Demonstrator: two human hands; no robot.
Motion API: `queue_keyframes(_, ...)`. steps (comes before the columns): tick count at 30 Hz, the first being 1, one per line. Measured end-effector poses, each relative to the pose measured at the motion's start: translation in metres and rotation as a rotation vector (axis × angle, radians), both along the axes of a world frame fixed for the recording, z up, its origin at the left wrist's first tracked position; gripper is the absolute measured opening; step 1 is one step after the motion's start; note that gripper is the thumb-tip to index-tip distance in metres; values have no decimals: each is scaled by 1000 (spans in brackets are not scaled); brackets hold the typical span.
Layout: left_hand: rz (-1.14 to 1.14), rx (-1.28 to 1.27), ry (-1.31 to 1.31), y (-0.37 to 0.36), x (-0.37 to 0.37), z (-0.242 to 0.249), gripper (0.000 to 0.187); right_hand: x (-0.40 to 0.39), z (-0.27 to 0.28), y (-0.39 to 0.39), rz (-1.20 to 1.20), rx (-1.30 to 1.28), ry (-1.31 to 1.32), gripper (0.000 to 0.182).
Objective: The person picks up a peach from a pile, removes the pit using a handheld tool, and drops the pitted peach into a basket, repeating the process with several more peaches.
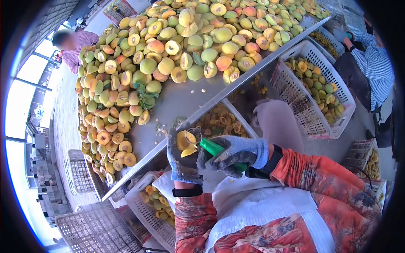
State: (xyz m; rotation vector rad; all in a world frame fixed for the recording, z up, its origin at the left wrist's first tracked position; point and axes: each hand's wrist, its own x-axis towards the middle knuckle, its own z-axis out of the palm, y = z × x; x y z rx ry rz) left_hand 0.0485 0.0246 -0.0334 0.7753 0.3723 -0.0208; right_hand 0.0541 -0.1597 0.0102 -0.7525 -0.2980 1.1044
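Note:
Both my hands wear grey-blue work gloves and meet just inside the metal table's near edge. A yellow peach half (pixel 185 140) rests in my left hand (pixel 181 158), its fingers curled around it. My right hand (pixel 228 156) is wrapped round the green handle (pixel 212 146) of a tool, whose thin metal loop reaches to the fruit. A small yellow piece (pixel 188 152) hangs at the fruit's lower side. My glove partly hides the handle.
Halved peaches (pixel 168 46) are heaped on the metal table (pixel 177 99). A white crate (pixel 312 126) of fruit stands right, another crate (pixel 143 206) below left. Pits and scraps (pixel 221 120) lie under the table edge. One person (pixel 78 44) is far left, another (pixel 371 63) right.

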Motion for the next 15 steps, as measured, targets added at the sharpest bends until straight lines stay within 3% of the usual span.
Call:
queue_keyframes(1,63,19,-18,0,-1,3,32,4,-3,1,4,1,-5,29)
queue_keyframes(2,-74,-22,5,4,-7,9,37,7,-11,2,-112,-318,-190,34)
queue_keyframes(3,-71,-20,0,0,-11,13,37,10,-18,4,-233,-634,-378,39)
queue_keyframes(5,109,1205,-428,-15,-14,16,42,2,-42,11,-242,-561,-274,40)
queue_keyframes(6,30,1444,-440,-13,-16,18,44,-6,-62,23,-325,-452,-228,39)
queue_keyframes(7,24,1442,-438,-13,-18,12,44,-9,-60,30,-411,-341,-182,39)
queue_keyframes(8,-31,674,-338,-13,-18,5,44,-12,-45,21,-260,-478,-211,40)
queue_keyframes(9,-77,-88,-211,-12,-20,0,44,-14,-51,20,-260,-476,-209,40)
queue_keyframes(11,-63,-57,-76,-13,-19,4,44,-18,-51,23,-557,-860,-1252,43)
queue_keyframes(12,-96,24,25,-5,-18,-9,44,-19,-48,16,-335,-990,-1209,49)
queue_keyframes(13,-130,105,125,-4,-18,-9,43,-20,-48,16,-329,-988,-1211,49)
queue_keyframes(14,-171,-131,67,-2,-24,-5,49,-22,-48,15,-393,-964,-1236,50)
queue_keyframes(15,-166,-132,66,-1,-26,-7,49,-23,-48,14,-457,-938,-1260,51)
